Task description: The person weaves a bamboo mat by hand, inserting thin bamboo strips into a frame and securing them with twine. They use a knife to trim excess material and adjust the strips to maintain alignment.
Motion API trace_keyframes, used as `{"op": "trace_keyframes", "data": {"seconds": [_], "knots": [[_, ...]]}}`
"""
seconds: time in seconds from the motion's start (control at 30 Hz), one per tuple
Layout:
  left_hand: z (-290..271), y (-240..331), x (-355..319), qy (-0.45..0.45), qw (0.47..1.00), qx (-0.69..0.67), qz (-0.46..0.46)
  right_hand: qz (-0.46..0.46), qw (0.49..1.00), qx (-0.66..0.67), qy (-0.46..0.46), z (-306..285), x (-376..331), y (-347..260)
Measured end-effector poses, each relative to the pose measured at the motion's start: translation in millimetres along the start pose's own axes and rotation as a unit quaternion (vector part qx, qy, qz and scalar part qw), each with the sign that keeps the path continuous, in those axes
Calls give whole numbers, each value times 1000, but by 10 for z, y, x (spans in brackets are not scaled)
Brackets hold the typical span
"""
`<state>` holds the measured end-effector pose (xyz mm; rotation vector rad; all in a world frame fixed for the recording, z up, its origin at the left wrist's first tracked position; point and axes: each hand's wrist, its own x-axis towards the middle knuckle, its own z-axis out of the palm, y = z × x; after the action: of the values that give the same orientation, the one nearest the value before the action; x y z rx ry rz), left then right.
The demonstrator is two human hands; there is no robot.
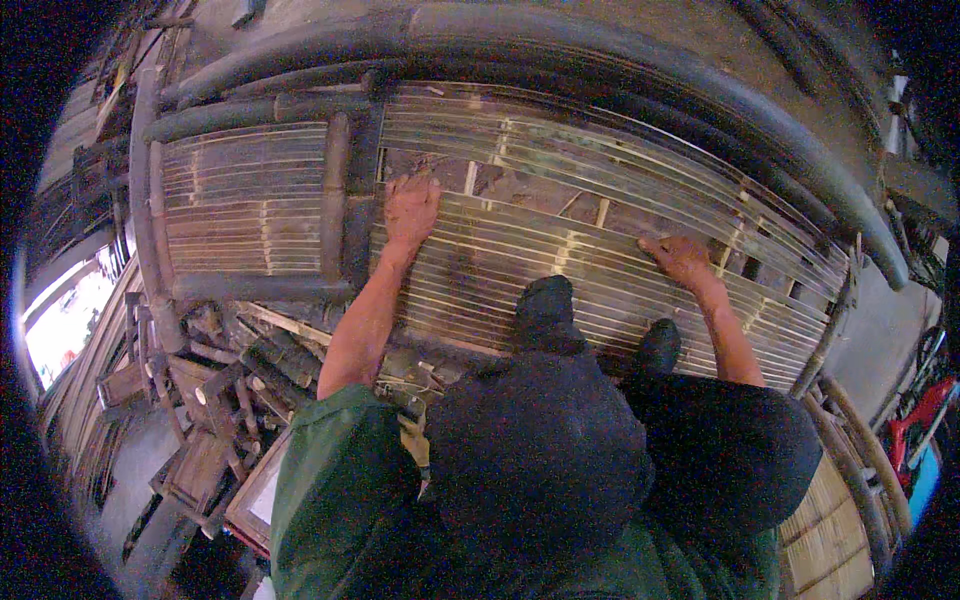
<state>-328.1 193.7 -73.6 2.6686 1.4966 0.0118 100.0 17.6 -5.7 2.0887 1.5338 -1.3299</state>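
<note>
A long bench-like frame of dark bamboo poles lies in front of me, its seat made of thin bamboo slats. A gap runs lengthwise between the far slats [610,170] and the near slats [480,255]. My left hand [410,212] grips the edge of the near slats at the gap's left end, fingers bent over it. Farther right, my right hand [684,262] is closed on the same slat edge, thumb side toward the left. The undersides of both hands' fingers are hidden. Narrow light cross strips [603,212] show inside the gap.
A smaller slatted section [245,200] adjoins on the left behind a thick post [337,195]. Thick dark poles [600,50] curve along the far side. Cut bamboo pieces and small stools [195,470] crowd the lower left. My dark-shod foot [545,305] is on the slats.
</note>
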Motion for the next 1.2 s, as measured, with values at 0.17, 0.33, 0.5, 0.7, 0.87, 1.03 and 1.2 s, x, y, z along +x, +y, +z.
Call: {"op": "trace_keyframes", "data": {"seconds": [0.17,0.33,0.5,0.7,0.87,1.03,1.2], "knots": [[-203,106,-84,26,999,-36,-17,14,1000,14,-2,89,92,26],[-250,611,-328,36,989,-126,66,36,999,-19,-24,141,202,52],[-202,627,-307,63,991,-114,-12,33,999,15,-12,265,228,189],[-252,627,-250,39,990,-136,-26,-31,995,-67,64,306,164,182],[-43,512,-344,135,976,-156,-76,-36,999,-1,19,205,195,160],[-190,318,-345,97,989,-72,-82,24,999,-3,27,293,194,272],[-202,212,-312,93,991,-70,-67,27,999,-24,-37,220,245,210]]}}
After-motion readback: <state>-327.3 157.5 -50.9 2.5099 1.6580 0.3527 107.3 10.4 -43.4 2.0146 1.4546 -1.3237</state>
